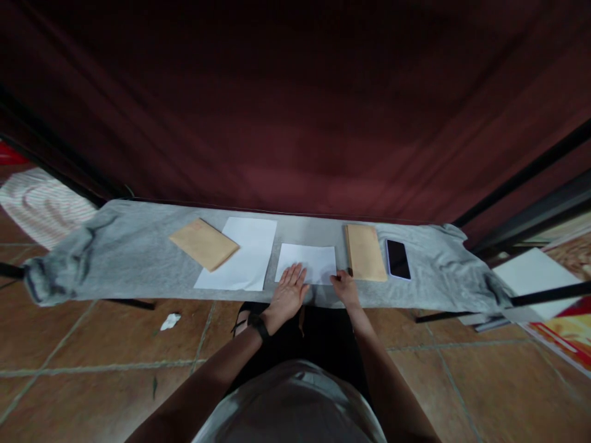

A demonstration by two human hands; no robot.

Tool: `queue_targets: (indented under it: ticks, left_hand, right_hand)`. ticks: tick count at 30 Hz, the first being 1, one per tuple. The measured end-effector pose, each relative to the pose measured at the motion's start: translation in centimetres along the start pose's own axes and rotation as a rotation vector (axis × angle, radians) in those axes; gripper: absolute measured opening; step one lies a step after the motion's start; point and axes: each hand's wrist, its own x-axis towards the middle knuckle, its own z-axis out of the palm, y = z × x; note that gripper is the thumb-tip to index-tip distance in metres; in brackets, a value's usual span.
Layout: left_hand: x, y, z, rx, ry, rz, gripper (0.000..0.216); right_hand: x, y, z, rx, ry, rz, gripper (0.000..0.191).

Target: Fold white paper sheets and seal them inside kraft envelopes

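A white sheet of paper (310, 256), half the length of the one to its left and perhaps folded, lies flat in front of me. My left hand (289, 289) rests on its lower left part with the fingers stretched out. At its lower right corner is my right hand (344, 288), fingers curled in and touching the paper's edge. Just beyond that hand lies a stack of brown envelopes (368, 252). Left of the paper is a larger white sheet (249, 255), partly covered by a single brown envelope (203, 243) lying at a slant.
A grey cloth (138, 258) covers the narrow table, rumpled at both ends. A phone (398, 259) with a dark screen lies right of the envelopes. Behind hangs a dark red curtain (295, 141). Black metal bars (526, 175) flank the table, and crumpled tissue (170, 321) lies on the tiled floor.
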Motion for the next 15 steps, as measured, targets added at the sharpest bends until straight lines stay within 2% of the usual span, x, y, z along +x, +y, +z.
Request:
queue_targets:
  ticks: [4, 8, 11, 15]
  left_hand:
    - [3.4, 0.9, 1.6, -0.031, -0.047, -0.006, 0.053]
    - [5.7, 0.6, 2.8, -0.033, -0.115, -0.075, 0.053]
    - [6.0, -0.7, 3.0, -0.012, -0.111, -0.127, 0.055]
    - [5.0, -2.9, 2.5, 0.007, -0.090, -0.194, 0.058]
  right_hand:
    - [-0.1, -0.4, -0.4, 0.009, -0.060, 0.063, 0.018]
    - [0.1, -0.6, -0.8, 0.030, -0.103, 0.103, 0.016]
    - [0.2, -0.5, -0.8, 0.065, -0.119, 0.129, 0.011]
    - [0.3, -0.4, -0.7, 0.159, -0.107, 0.158, 0.006]
